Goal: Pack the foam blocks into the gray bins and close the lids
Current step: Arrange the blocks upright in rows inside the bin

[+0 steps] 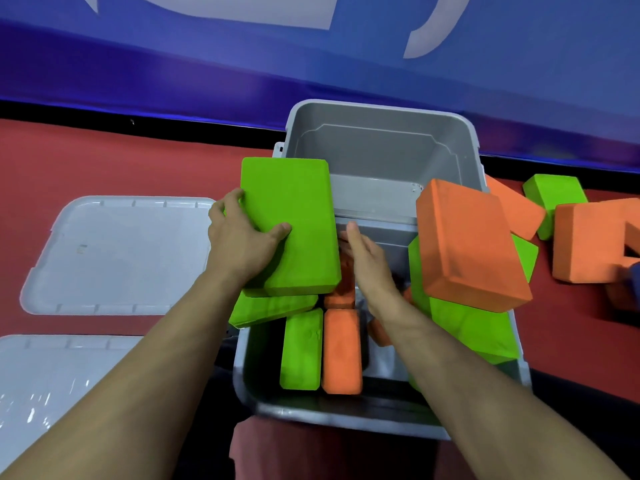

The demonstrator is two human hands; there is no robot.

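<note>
Green foam block (289,225), long axis pointing away from the person, is held flat above the near gray bin's (249,386) left rim by the left hand (242,242), thumb on top. The right hand (367,258), fingers relaxed and holding nothing, is placed just beside its right edge.
</note>
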